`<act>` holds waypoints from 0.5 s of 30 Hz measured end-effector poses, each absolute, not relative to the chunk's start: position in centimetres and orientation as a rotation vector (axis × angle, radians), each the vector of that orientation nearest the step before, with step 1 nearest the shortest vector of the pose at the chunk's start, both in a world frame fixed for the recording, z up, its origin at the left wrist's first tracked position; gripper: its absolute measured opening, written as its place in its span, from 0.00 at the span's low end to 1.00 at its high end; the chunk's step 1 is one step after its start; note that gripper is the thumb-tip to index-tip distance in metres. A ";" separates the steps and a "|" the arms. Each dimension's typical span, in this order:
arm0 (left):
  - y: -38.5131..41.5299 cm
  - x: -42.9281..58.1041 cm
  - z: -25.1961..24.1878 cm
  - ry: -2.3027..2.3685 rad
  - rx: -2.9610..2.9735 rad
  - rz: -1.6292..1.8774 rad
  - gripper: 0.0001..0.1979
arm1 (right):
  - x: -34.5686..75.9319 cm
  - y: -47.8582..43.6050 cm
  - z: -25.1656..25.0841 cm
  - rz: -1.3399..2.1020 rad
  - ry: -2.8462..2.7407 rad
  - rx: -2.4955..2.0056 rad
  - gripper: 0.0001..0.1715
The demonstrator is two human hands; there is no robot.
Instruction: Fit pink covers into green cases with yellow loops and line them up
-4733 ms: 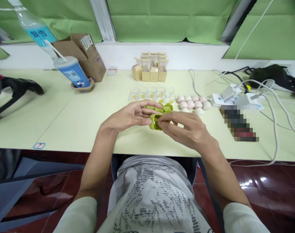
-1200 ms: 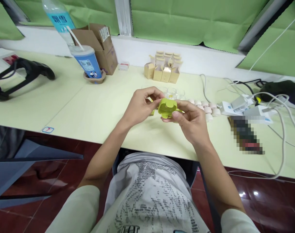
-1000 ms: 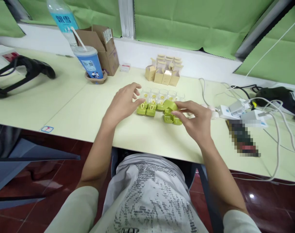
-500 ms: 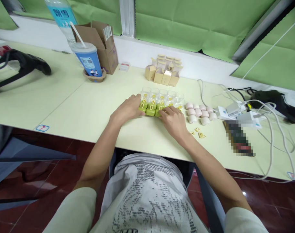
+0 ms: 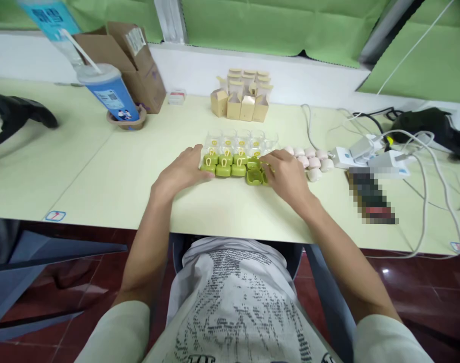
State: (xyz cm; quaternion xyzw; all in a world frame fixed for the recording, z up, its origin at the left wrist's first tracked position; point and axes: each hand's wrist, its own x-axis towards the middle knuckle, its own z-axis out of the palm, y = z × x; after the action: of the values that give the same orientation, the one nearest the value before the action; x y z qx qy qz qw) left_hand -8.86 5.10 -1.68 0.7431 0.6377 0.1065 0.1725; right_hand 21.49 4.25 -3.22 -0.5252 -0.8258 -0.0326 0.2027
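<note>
Several small green cases [image 5: 223,171] stand in two rows on the table, the left ones topped with yellow loops. Toward the right end are lidless ones, such as an open green case [image 5: 254,176]. Behind them are clear plastic cups [image 5: 228,137] with yellow marks. My left hand [image 5: 184,167] rests against the left end of the rows, thumb and fingers apart. At the right end, the curled fingers of my right hand [image 5: 286,174] are on a green case, which they partly hide. Several pale pink rounded pieces [image 5: 313,162] sit just beyond this hand.
Opened small cardboard boxes [image 5: 240,103] stand by the wall. A blue drink cup [image 5: 112,96], a large carton [image 5: 142,75] and a bottle [image 5: 52,25] are at the left. To the right lie a power strip [image 5: 347,157], white cables and a blurred-out flat object [image 5: 371,196].
My right hand has shifted right along the rows, uncovering lidless green cases and covering some pink pieces. The yellow loops on the table are now out of sight. The camera view has moved too.
</note>
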 end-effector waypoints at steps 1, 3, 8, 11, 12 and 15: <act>5.1 -9.0 -1.5 1.827 2.074 0.304 0.43 | 22.2 4.8 -2.8 -0.056 -2.290 -1.504 0.20; 5.2 -9.1 -1.2 1.852 1.986 0.303 0.48 | 23.3 5.4 -1.9 0.019 -2.256 -1.524 0.19; 5.4 -8.9 -0.8 1.839 1.838 0.348 0.51 | 24.3 -0.1 0.2 0.290 -2.052 -1.186 0.13; 5.4 -9.0 -1.0 1.839 1.796 0.373 0.50 | 27.1 -7.4 -1.0 1.246 -2.134 -0.763 0.10; 5.4 -9.1 -1.2 1.842 1.785 0.398 0.49 | 28.8 -9.8 -2.2 1.707 -2.204 -0.498 0.11; 5.3 -9.8 -1.5 1.860 1.747 0.529 0.42 | 35.2 -15.2 -7.8 2.265 -1.817 -0.585 0.19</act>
State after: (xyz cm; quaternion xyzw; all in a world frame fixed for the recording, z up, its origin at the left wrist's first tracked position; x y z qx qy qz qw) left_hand -9.80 5.33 -1.46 0.6463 0.6883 0.1959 0.2647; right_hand 35.19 -15.16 -7.84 -0.1968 -0.6110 0.7615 0.0896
